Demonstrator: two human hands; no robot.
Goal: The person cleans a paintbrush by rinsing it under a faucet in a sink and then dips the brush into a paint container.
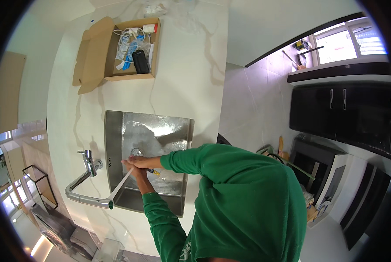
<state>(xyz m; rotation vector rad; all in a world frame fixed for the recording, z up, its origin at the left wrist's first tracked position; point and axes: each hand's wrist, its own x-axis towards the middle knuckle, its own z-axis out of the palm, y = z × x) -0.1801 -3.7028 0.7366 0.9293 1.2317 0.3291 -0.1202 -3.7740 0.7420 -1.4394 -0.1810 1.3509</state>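
Under a stream of water (122, 184), my right hand (145, 161) lies over my left hand (137, 171), the two pressed together with wet skin. The right closes around the left, whose fingers are mostly hidden. Both are above a steel sink (149, 203), close to its drain (136, 152). The water comes from a chrome faucet (90, 200) at the left. Beside my left wrist shows a small dark and yellow thing (154, 172), too small to make out. Green sleeves cover both forearms.
A marble-patterned counter (182, 78) surrounds the sink. At its far end, an open cardboard box (90, 56) holds cables, a black device (140, 61) and blue items. Clear plastic (182, 19) lies beyond. Dark cabinets (318, 107) stand across the floor at right.
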